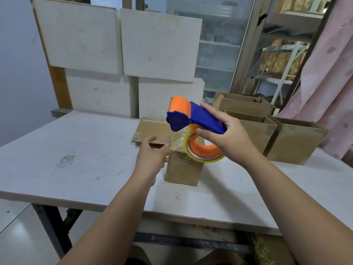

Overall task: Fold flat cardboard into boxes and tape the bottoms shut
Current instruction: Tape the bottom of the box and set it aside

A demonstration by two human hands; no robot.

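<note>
A small brown cardboard box (183,169) stands on the white table (76,159), with clear tape running down its near face. My right hand (227,136) grips the blue handle of a blue and orange tape dispenser (191,117) held just above the box, its yellowish tape roll (204,150) at the box's top edge. My left hand (152,155) holds the box's top left corner, thumb against the taped edge. A flap of the box (152,131) sticks out to the left behind my left hand.
Several open folded cardboard boxes (294,142) stand at the right of the table. White boards (118,44) lean at the back. A pink curtain (328,73) hangs at the far right, with shelving behind it.
</note>
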